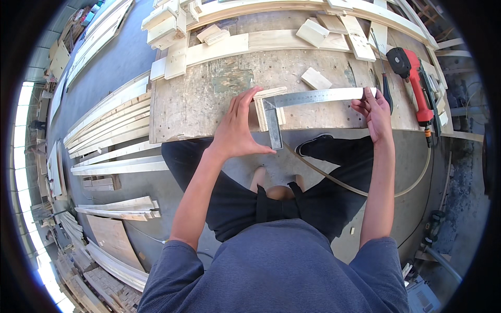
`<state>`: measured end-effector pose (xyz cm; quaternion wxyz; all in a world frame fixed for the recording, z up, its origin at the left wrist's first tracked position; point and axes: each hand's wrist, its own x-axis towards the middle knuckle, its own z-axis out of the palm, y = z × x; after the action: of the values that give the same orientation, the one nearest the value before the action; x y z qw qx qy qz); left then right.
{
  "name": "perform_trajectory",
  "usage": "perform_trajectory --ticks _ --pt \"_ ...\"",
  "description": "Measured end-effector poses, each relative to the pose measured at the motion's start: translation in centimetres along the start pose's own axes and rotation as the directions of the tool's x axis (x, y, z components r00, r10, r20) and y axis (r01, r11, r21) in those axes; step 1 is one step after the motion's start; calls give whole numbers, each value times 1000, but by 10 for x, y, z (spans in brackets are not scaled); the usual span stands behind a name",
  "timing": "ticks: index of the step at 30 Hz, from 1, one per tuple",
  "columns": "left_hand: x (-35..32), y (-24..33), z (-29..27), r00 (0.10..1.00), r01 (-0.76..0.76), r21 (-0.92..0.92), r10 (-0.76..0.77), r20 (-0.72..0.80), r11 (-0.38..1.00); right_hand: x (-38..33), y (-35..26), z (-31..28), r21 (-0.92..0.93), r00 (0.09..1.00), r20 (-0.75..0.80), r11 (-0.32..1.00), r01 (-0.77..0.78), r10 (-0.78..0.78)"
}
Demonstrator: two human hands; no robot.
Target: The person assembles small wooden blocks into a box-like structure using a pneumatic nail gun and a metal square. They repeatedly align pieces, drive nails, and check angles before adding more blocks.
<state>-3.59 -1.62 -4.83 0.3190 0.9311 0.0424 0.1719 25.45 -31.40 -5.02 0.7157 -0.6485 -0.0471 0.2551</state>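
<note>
A metal try square lies against a small L-shaped wooden block at the near edge of the workbench. Its long ruled blade points right, and its short handle reaches past the bench edge toward me. My left hand spans the block from the left, fingertips on its far end and thumb by the lower end of the square's handle. At the blade's far right end, my right hand pinches the tip between thumb and fingers.
A red and black nail gun lies at the bench's right, its hose looping below. Beside it is a dark-handled screwdriver. An offcut sits beyond the blade. Planks are stacked left of the workbench.
</note>
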Motion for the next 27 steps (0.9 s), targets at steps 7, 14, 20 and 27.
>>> perform_trajectory --ticks 7,14,20,27 --pt "0 0 0 1000 2 12 -2 0 1000 -1 -1 1 -9 1000 -2 1000 3 -3" --pt "0 0 0 1000 8 13 -8 7 1000 -1 -2 3 -12 1000 -13 1000 -6 5" --pt "1 1 0 1000 23 -2 -23 12 1000 -1 -2 1 -15 1000 -13 1000 -6 6" --pt "4 3 -6 998 64 34 -65 21 997 0 -1 7 42 999 -35 999 5 -3"
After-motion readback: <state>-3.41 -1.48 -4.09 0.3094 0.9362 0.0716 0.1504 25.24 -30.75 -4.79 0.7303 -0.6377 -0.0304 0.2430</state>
